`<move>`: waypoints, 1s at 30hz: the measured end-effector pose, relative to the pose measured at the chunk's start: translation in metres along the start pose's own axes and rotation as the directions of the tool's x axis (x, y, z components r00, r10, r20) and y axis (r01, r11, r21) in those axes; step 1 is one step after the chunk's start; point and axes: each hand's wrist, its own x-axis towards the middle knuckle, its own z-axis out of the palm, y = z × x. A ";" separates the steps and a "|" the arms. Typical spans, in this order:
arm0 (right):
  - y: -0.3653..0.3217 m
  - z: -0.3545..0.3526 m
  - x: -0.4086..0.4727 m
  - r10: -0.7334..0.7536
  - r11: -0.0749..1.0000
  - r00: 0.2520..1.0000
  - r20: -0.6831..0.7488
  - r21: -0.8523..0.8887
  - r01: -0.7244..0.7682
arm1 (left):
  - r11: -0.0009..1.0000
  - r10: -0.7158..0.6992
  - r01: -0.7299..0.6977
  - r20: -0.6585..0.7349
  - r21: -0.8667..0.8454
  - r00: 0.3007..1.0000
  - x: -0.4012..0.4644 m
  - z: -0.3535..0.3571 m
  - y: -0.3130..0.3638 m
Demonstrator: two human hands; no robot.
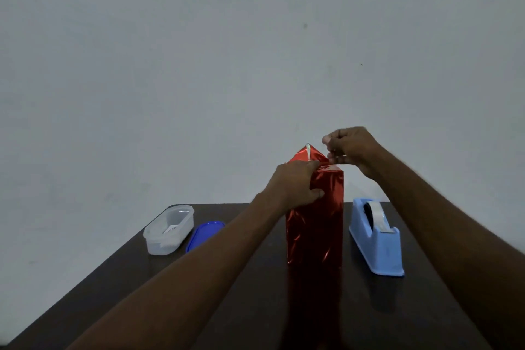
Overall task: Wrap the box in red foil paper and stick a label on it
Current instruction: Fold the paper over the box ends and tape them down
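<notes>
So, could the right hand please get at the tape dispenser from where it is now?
Probably yes. The dispenser stands just right of the box, below the right hand, with nothing between them. But that hand seems to be pinching something at the box's top fold, so it would have to let go first.

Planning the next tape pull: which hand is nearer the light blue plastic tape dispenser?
Right. The right hand pinches at the foil-wrapped box's top, above the tape dispenser. The left hand grips the box's upper part on its far side from the dispenser.
</notes>
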 end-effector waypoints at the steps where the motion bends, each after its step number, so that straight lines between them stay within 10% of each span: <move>1: 0.004 0.001 0.004 0.037 0.999 0.999 0.010 -0.027 -0.037 | 1.000 -0.001 0.001 0.004 -0.012 1.000 0.000 0.000 -0.001; 16: -0.006 0.021 0.022 0.059 0.923 0.995 0.077 -0.384 -0.025 | 0.996 -0.094 0.093 -0.137 -0.012 0.986 -0.021 0.002 -0.023; 30: -0.003 0.050 0.044 0.073 0.568 0.997 0.034 -0.823 -0.014 | 0.993 -0.105 0.096 -0.138 -0.069 0.985 -0.023 0.006 -0.024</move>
